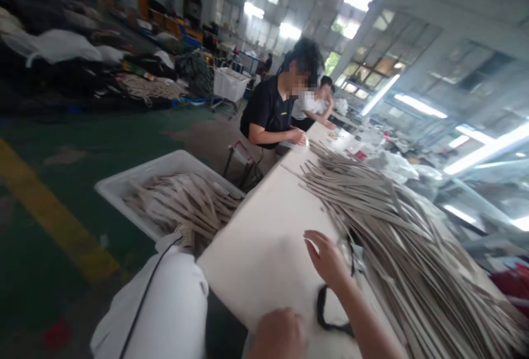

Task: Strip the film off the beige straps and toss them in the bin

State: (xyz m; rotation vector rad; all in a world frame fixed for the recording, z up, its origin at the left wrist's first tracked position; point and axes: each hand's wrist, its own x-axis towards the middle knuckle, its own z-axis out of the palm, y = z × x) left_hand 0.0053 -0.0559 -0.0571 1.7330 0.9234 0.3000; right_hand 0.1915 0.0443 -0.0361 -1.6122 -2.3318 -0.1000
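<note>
My right hand (326, 259) is above the white table (264, 238), thumb and fingers apart with a gap between them and nothing held. Close to its right side lie a small clear plastic piece (357, 257) and a large heap of long beige-grey straps (397, 221). A black band (323, 309) curves on the tabletop below that hand, partly covered by my forearm. Low in the view, by the table's near end, my left hand (281, 330) is smeared by motion; its fingers look bent, but what they hold, if anything, cannot be made out.
A white plastic bin (124, 177) full of similar straps stands on the floor left of the table. A person in a dark shirt (268, 105) sits along the table's left side, with another in white (308, 104) beyond. A white cart (230, 83) stands behind them.
</note>
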